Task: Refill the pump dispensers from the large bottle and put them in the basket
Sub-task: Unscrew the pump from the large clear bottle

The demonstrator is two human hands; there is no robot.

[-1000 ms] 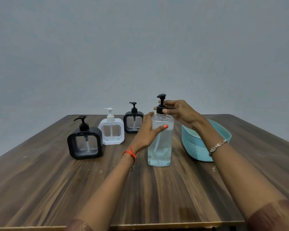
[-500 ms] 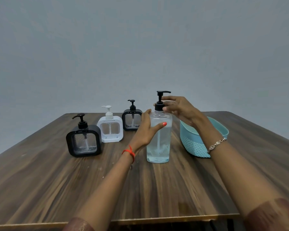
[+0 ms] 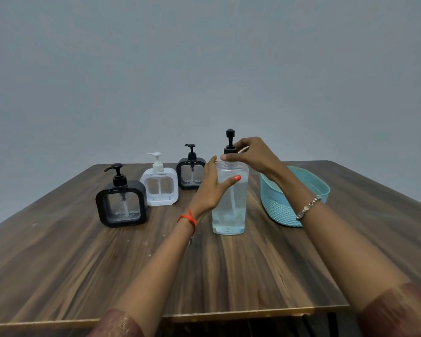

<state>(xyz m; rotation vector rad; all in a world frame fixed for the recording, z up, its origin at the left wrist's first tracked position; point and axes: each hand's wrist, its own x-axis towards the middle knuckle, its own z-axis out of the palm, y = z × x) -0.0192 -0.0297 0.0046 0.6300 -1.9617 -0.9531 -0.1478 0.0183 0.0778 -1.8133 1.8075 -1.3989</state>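
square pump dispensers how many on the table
3, in a row left of the large bottle: near black dispenser in front, white dispenser midway, far black dispenser at back, partly behind the left hand. Inside the basket is unclear.

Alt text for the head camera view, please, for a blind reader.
A left hand steadies a tall clear plastic bottle on a wooden table while the right hand grips its black pump collar. Three square pump dispensers stand left of it, a turquoise plastic basket right.

Head camera looks forward and down over the table (image 3: 58,276).
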